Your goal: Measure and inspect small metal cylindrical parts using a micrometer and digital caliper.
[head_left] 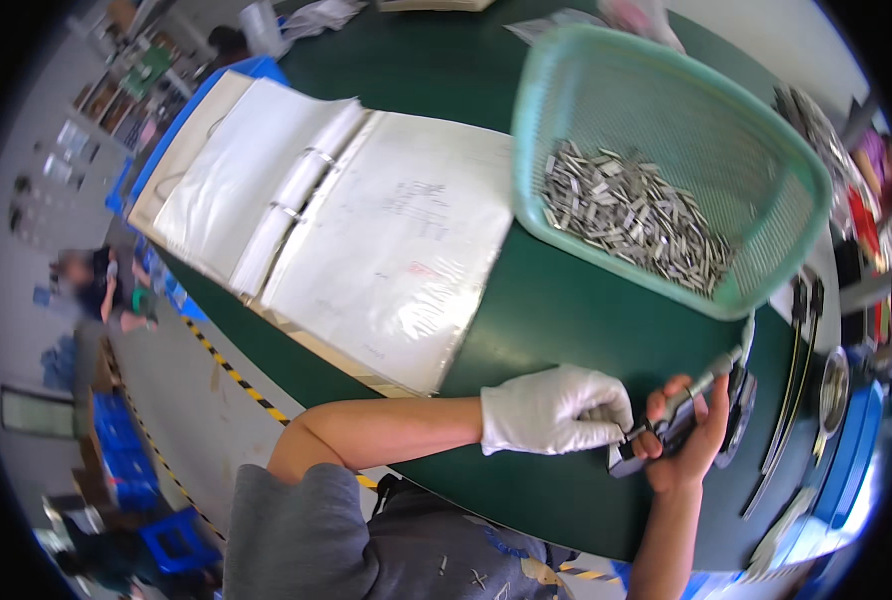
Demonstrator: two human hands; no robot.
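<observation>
My left hand, in a white glove, has its thumb and fingertips pinched together beside the measuring tool; whatever is between them is too small to make out. My bare right hand is wrapped round a micrometer with a dark frame and a silver barrel pointing up and right. The micrometer's jaw end lies close to the gloved fingertips. Beyond both hands stands a light green mesh basket, with many small silver metal pieces heaped in its bottom.
An open ring binder with plastic-sleeved pages covers the left of the green table. On the right lie thin rods with black ends, a round metal dish with a handle and a blue bin. Another person is far left.
</observation>
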